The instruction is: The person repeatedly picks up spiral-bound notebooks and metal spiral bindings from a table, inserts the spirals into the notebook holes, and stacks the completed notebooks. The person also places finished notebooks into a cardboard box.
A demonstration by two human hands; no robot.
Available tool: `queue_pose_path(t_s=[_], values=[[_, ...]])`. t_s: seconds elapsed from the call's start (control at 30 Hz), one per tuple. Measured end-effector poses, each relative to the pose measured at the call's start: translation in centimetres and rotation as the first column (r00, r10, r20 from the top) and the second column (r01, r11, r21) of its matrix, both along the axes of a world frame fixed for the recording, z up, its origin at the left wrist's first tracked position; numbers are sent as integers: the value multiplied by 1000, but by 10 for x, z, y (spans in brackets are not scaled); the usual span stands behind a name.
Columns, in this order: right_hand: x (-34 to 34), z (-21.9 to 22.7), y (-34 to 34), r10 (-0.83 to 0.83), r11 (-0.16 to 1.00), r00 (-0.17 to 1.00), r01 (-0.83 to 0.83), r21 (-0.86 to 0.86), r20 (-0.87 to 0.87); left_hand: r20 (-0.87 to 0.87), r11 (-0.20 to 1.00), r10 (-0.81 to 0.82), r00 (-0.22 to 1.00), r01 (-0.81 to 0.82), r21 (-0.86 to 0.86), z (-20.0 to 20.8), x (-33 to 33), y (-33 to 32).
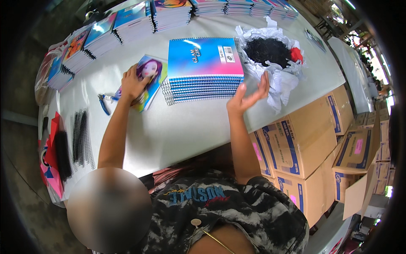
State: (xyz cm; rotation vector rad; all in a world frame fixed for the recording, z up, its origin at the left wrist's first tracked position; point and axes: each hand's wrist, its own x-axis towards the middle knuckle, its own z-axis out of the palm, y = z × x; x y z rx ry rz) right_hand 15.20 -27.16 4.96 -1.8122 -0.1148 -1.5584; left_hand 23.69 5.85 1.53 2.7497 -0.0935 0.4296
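My left hand is closed on a spiral notebook with a cartoon girl on its cover, which lies tilted on the table; its fingertips are partly hidden. Beside that hand rest blue-handled pliers. A tall stack of blue and pink spiral notebooks stands in front of me, with wire coils along its sides. My right hand is raised by the stack's near right corner, its fingers spread and nothing in it. Crumpled white paper beyond it cradles a tangle of black coils.
Stacks of notebooks line the table's far edge. Black spiral coils and a red and pink package lie on the left. Something red sits by the paper. Cardboard boxes are piled beside the table on the right.
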Motion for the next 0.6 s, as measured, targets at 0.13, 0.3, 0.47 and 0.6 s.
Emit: queue_pose_path(t_s=[0.13, 0.3, 0.47, 0.6], values=[[-94, -4, 24, 699, 715, 684, -659, 235, -209, -94, 977, -139, 986, 121, -177, 20, -47, 36], [-158, -29, 41, 672, 36, -728, -150, 988, -136, -25, 903, -391, 920, 378, -205, 25, -95, 49], [-174, -67, 55, 701, -178, -602, 371, 911, 382, -146, 786, -596, 790, 536, -308, 41, -171, -6], [-175, -73, 85, 793, -240, -567, 50, 970, 225, -163, 704, -698, 697, 626, -335, 51, -225, -52]])
